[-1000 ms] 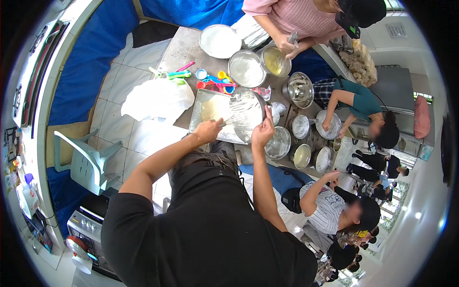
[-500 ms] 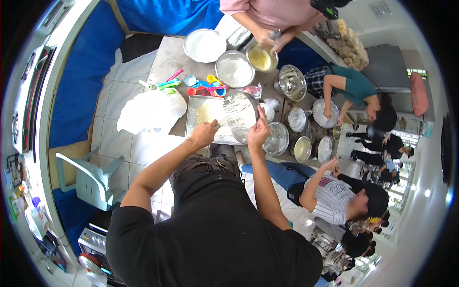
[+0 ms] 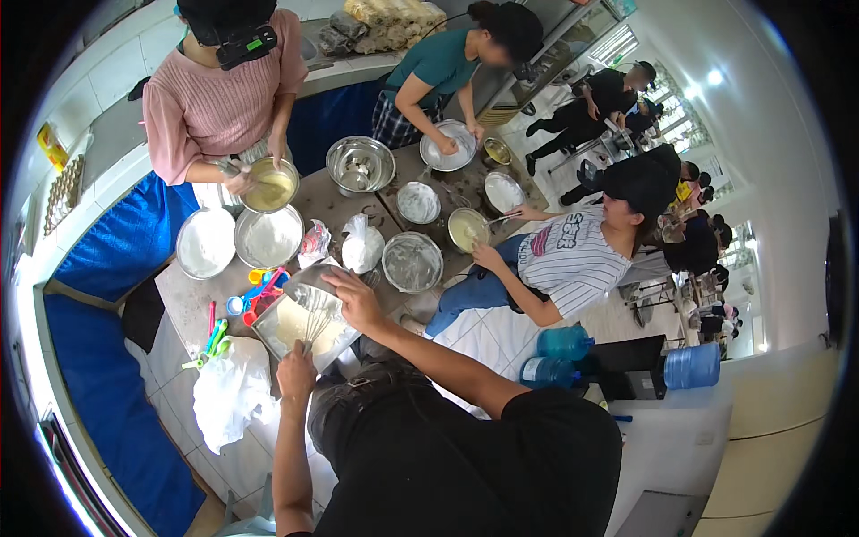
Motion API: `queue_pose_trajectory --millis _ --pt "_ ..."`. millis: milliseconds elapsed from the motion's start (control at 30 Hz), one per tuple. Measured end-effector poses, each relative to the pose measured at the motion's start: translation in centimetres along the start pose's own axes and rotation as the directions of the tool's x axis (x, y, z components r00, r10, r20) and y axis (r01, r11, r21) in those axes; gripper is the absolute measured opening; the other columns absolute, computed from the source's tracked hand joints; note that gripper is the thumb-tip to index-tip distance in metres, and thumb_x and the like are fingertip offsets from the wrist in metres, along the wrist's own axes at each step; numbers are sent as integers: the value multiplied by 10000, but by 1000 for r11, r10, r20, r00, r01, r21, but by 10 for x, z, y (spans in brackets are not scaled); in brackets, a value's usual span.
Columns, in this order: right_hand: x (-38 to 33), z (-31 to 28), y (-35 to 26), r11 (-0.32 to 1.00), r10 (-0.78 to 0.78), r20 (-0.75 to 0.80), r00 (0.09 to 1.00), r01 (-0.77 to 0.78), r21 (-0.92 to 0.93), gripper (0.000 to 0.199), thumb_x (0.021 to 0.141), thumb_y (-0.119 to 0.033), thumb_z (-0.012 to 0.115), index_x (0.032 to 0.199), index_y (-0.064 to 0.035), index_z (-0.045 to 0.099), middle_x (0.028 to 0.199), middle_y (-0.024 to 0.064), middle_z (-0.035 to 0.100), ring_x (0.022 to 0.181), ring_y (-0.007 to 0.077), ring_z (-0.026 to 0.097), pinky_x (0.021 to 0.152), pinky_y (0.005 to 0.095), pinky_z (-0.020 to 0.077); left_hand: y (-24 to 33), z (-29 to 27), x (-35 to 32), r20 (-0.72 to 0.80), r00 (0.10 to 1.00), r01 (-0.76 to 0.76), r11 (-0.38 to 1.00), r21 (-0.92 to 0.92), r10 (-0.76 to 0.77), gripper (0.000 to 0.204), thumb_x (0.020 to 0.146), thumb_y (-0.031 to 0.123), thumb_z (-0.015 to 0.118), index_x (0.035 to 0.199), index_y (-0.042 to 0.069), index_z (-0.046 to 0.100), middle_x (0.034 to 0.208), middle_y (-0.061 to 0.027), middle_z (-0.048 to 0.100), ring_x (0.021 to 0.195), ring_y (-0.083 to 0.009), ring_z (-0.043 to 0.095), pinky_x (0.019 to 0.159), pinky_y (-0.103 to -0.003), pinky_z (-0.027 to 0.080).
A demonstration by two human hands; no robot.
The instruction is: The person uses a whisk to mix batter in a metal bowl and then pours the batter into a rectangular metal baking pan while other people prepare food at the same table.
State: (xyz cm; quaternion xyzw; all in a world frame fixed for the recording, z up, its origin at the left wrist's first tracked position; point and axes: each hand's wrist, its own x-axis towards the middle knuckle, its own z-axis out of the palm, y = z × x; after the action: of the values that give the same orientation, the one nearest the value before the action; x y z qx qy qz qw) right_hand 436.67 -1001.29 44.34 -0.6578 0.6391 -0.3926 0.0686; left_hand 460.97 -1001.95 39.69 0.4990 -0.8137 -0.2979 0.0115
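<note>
My left hand [image 3: 296,373] is closed around the handle of a wire whisk [image 3: 316,328]. The whisk's wires point up and away from me, over a square metal pan [image 3: 266,336] that has pale yellow batter [image 3: 295,324] in it. Beyond the whisk, a metal bowl [image 3: 315,277] is tilted above the pan's far side, seen mostly foreshortened. My right hand [image 3: 356,302] grips the right side of this bowl, its index finger stretched along the outside. Part of the bowl is hidden by that hand.
Coloured measuring cups [image 3: 259,291] and a white plastic bag [image 3: 234,394] lie left of the pan. Flour-dusted bowls [image 3: 412,262] stand on the table [image 3: 309,199]. Across it, a person in pink [image 3: 228,107] holds a batter bowl [image 3: 269,186]; others work at the right.
The whole view has swung to the right, showing more of the room there. The bowl in my right hand appears tipped more steeply, and the whisk wires now show clearly.
</note>
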Motion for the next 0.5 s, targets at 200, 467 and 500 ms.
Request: queue_pose_trajectory --millis 200,467,500 --pt "8 15 -6 998 -69 4 998 69 13 223 760 169 512 893 31 626 1402 110 665 1386 341 560 1147 517 449 18 3 24 -224 970 -128 982 -140 95 275 1016 196 593 1284 137 569 1020 -242 702 869 -470 704 736 -566 562" --pt "19 24 14 1000 -19 -4 1000 19 4 562 779 168 486 1247 -38 718 1342 136 695 1293 298 635 1092 410 499 -36 14 4 58 996 62 998 21 -63 257 1032 237 551 1250 101 552 960 -244 713 860 -440 728 730 -534 594" --pt "20 31 12 995 -72 -16 997 71 -65 542 775 172 482 1219 -18 728 1338 137 698 1286 302 641 1091 414 498 -42 9 0 77 995 64 996 55 -68 261 1032 233 554 1244 80 548 934 -246 712 849 -436 730 723 -528 595"
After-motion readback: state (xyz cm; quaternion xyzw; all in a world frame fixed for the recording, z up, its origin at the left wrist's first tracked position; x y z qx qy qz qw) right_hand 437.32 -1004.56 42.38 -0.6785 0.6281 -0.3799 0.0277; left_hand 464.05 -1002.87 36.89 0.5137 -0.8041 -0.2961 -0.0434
